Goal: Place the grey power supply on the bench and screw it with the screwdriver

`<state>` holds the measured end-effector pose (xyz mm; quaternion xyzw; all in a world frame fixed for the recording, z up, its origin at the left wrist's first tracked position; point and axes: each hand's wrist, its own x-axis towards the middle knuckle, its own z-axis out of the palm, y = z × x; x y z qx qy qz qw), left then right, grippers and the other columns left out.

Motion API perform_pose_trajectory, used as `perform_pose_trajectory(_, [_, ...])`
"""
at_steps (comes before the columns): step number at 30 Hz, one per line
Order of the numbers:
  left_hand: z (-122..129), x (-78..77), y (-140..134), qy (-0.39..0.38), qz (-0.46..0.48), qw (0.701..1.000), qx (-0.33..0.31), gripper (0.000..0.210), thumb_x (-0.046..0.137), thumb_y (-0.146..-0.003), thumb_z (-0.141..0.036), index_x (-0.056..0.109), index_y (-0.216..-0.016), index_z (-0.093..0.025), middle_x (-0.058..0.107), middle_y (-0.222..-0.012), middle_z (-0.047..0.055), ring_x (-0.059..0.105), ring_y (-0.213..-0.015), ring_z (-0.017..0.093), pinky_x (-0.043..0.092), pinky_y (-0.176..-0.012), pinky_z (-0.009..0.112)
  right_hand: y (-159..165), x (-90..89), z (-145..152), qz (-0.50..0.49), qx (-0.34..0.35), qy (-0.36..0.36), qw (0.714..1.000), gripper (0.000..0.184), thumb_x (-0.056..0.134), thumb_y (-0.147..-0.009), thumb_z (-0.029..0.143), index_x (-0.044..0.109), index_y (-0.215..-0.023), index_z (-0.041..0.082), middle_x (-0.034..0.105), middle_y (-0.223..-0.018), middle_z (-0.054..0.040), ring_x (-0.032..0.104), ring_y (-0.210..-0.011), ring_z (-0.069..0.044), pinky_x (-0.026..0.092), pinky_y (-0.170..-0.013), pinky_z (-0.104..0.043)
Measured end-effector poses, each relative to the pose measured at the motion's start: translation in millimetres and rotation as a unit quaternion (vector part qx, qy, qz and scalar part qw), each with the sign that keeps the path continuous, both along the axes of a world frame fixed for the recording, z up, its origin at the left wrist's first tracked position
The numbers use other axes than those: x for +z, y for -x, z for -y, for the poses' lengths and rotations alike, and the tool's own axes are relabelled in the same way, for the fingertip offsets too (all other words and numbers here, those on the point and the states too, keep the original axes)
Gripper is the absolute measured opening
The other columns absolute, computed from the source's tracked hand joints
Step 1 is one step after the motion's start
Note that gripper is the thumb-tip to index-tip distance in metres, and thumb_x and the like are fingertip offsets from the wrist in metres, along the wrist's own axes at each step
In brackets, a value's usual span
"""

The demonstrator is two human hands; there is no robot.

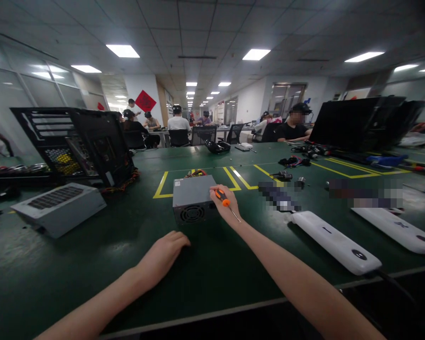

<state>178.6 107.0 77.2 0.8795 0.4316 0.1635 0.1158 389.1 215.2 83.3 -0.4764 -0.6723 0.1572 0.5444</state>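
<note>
A grey power supply unit [191, 196] with a round fan grille facing me sits on the green table [212, 274]. My right hand [225, 204] rests against its right side and holds a small orange-handled screwdriver [224, 200], its thin shaft pointing down to the right. My left hand [165, 255] lies palm down on the table in front of the unit, its fingers curled and nothing in it that I can see.
A second grey unit [58, 207] lies at the left, a black computer case [81, 144] behind it. Two white devices [335, 241] lie at the right, black panels [357, 120] beyond. Yellow tape lines mark the table. Several people sit at the far tables.
</note>
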Motion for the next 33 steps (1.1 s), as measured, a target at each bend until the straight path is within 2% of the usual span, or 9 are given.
perform_pose_trajectory(5, [-29,-3.5,-43,-0.036,-0.031,0.996,-0.069,0.030,0.034,-0.087,-0.009,0.059,-0.101,-0.019,0.061,-0.104,0.005,0.054,-0.096,0.017,0.046,-0.085,0.031,-12,9.2,5,0.014,-0.012,-0.022,1.000,0.023,0.053,-0.076,0.036,0.067,-0.088,0.021,0.061,-0.103,-0.0070,0.054,-0.100,-0.022,0.037,-0.093,-0.038])
perform_pose_trajectory(11, [-38,-12.3,-41,-0.069,-0.005,0.994,-0.081,0.033,0.033,-0.089,-0.011,0.055,-0.111,-0.021,0.058,-0.113,0.005,0.052,-0.104,0.017,0.045,-0.090,0.032,-34,30.8,49,0.048,0.023,0.014,0.999,0.017,0.053,-0.068,0.017,0.065,-0.079,0.020,0.061,-0.084,-0.0036,0.056,-0.083,-0.018,0.043,-0.079,-0.033])
perform_pose_trajectory(15, [-39,-16.9,-37,-0.082,0.024,0.994,-0.075,0.037,0.034,-0.088,-0.009,0.051,-0.119,-0.022,0.054,-0.123,0.005,0.049,-0.114,0.017,0.043,-0.097,0.034,-42,21.5,89,0.049,0.090,0.139,0.985,0.012,0.054,-0.075,0.028,0.060,-0.069,0.018,0.054,-0.061,0.0028,0.051,-0.056,-0.011,0.040,-0.054,-0.024])
perform_pose_trajectory(18, [-41,-19.8,-35,-0.078,0.047,0.994,-0.067,0.038,0.035,-0.089,-0.011,0.048,-0.123,-0.023,0.052,-0.128,0.005,0.048,-0.117,0.016,0.042,-0.100,0.035,-46,6.9,117,-0.049,0.136,0.317,0.937,0.027,0.053,-0.079,0.045,0.050,-0.072,0.019,0.037,-0.047,0.0094,0.034,-0.042,-0.006,0.028,-0.042,-0.019])
perform_pose_trajectory(20, [-43,-19.9,-31,-0.072,0.063,0.994,-0.055,0.036,0.037,-0.090,-0.014,0.048,-0.123,-0.024,0.052,-0.127,0.005,0.049,-0.117,0.016,0.042,-0.100,0.034,-49,-0.9,133,-0.102,0.145,0.364,0.915,0.033,0.050,-0.080,0.051,0.045,-0.073,0.019,0.034,-0.045,0.0108,0.028,-0.040,-0.005,0.023,-0.040,-0.019])
perform_pose_trajectory(24, [-44,-14.9,-17,-0.067,0.073,0.995,-0.020,0.029,0.040,-0.090,-0.018,0.054,-0.115,-0.022,0.059,-0.118,0.004,0.055,-0.108,0.016,0.046,-0.094,0.032,-56,-9.4,157,-0.101,0.103,0.338,0.930,0.035,0.046,-0.082,0.052,0.050,-0.089,0.018,0.045,-0.055,0.0065,0.037,-0.044,-0.007,0.029,-0.042,-0.020])
perform_pose_trajectory(27, [-45,-11.0,-8,-0.078,0.050,0.996,0.010,0.026,0.040,-0.090,-0.018,0.059,-0.107,-0.021,0.061,-0.111,0.003,0.056,-0.102,0.016,0.047,-0.089,0.032,-58,-14.8,168,-0.033,0.022,0.256,0.966,0.042,0.048,-0.082,0.049,0.050,-0.113,0.020,0.060,-0.084,-0.0018,0.057,-0.072,-0.014,0.046,-0.064,-0.025])
perform_pose_trajectory(29, [-44,-9.9,-7,-0.089,0.024,0.995,0.021,0.026,0.040,-0.090,-0.018,0.060,-0.106,-0.021,0.061,-0.108,0.004,0.056,-0.099,0.017,0.048,-0.084,0.032,-55,-19.7,173,-0.019,-0.010,0.221,0.975,0.046,0.047,-0.082,0.049,0.047,-0.120,0.022,0.060,-0.103,-0.0053,0.059,-0.087,-0.017,0.047,-0.076,-0.029])
perform_pose_trajectory(33, [-42,-10.1,-13,-0.116,-0.028,0.993,0.011,0.027,0.040,-0.090,-0.019,0.062,-0.106,-0.021,0.058,-0.103,0.005,0.054,-0.092,0.017,0.048,-0.076,0.030,-46,-30.4,182,-0.037,-0.039,0.199,0.978,0.044,0.045,-0.083,0.049,0.045,-0.118,0.022,0.062,-0.093,-0.0047,0.060,-0.074,-0.015,0.050,-0.067,-0.027])
